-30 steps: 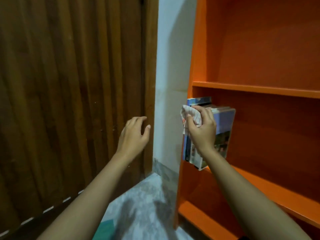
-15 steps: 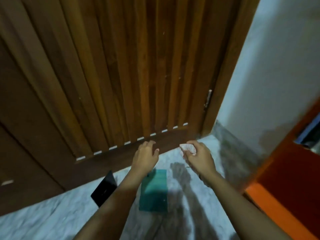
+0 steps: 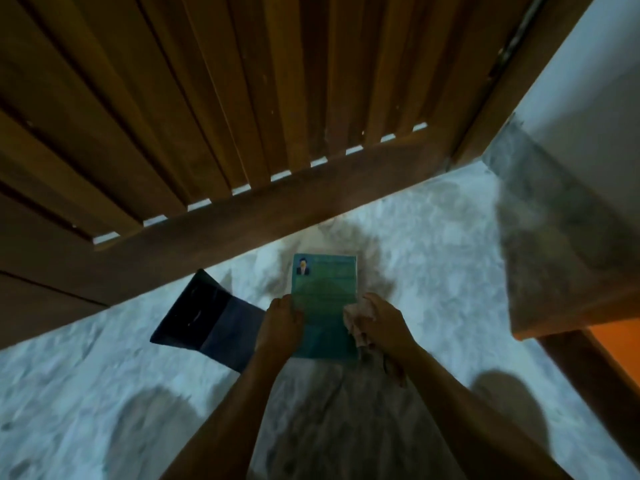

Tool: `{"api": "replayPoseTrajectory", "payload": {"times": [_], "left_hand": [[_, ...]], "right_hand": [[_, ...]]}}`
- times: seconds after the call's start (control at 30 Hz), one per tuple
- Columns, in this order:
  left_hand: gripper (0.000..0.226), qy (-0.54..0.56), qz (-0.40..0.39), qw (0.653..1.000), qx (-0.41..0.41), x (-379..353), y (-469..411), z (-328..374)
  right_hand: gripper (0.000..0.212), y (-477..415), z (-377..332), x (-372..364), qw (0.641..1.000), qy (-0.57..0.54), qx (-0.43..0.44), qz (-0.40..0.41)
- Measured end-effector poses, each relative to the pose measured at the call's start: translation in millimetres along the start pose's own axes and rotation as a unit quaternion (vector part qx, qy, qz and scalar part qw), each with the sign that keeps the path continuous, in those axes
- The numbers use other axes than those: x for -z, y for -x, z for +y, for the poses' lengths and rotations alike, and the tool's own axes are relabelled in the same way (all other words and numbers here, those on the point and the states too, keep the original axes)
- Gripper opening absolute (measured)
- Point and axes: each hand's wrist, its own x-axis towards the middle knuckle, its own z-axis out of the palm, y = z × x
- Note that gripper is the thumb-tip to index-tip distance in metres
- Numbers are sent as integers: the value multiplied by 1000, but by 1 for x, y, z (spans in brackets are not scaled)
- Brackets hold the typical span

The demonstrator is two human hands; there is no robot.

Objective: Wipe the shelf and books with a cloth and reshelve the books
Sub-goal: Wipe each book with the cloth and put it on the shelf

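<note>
A teal book (image 3: 323, 296) with a small portrait in its top left corner lies flat on the pale marble floor (image 3: 433, 271). My left hand (image 3: 281, 322) rests on the book's left edge, fingers curled over it. My right hand (image 3: 382, 322) grips a crumpled pale cloth (image 3: 356, 315) against the book's right edge. A dark blue book (image 3: 207, 315) lies on the floor just left of my left hand, partly hidden by my forearm. Only an orange corner of the shelf (image 3: 613, 344) shows at the right edge.
A slatted wooden door (image 3: 242, 98) stands close behind the books, its frame (image 3: 519, 81) meeting a white wall (image 3: 588, 81) at the right. A grey marble skirting (image 3: 561, 237) runs along that wall down to the shelf.
My view has dropped from the shelf to the floor. Both hands have come down onto the teal book, the right one still holding the cloth.
</note>
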Motion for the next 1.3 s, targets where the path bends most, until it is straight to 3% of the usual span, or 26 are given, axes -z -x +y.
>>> {"api": "replayPoseTrajectory", "payload": {"times": [0.13, 0.4, 0.7, 0.87, 1.03, 1.17, 1.3], "left_hand": [[34, 51, -25, 998, 19, -17, -5, -11], [39, 178, 17, 982, 60, -24, -8, -5], [40, 281, 80, 955, 51, -10, 12, 18], [38, 370, 88, 925, 6, 37, 35, 62], [42, 433, 97, 887, -129, 97, 76, 107], [43, 523, 72, 829, -185, 146, 124, 147], [36, 538, 91, 804, -238, 182, 168, 180]], "right_hand": [[52, -11, 12, -19, 998, -41, -46, 5], [29, 3, 2, -38, 979, -194, -27, 61], [33, 26, -5, -36, 965, -227, -9, 131], [38, 50, -28, -4, 955, -225, 44, 186], [26, 94, -80, 52, 938, -227, 150, 213], [26, 140, -116, 88, 912, -214, 258, 238], [32, 179, -153, 128, 875, -160, 315, 332]]}}
